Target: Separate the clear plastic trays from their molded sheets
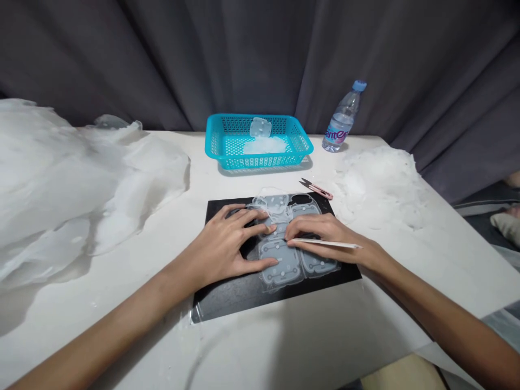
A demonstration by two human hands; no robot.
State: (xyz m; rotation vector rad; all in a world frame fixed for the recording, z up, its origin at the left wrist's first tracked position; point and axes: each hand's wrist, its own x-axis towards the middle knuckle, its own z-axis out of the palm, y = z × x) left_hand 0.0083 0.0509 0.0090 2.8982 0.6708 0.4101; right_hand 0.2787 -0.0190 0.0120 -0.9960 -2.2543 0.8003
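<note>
A translucent sheet of rounded-square plastic pieces [280,262] lies on a black mat [227,298]. My left hand [231,241] rests on the sheet's left part, fingers spread and pressing it down. Between the fingertips of my right hand [325,233] is a slim white pen-shaped tool [325,244], its shaft slanting back to the right. The tool's tip points at the seam between the pieces and is too small to make out. Loose clear trimmings [266,203] curl over the far edge of the sheet.
Behind the mat stands a blue basket [262,161] with a few cut pieces. Pink-handled thread snips [317,188] lie near the mat's far right corner. A water bottle [341,122] stands farther back. Translucent sheets [81,173] heap up at left, white scraps [377,184] at right.
</note>
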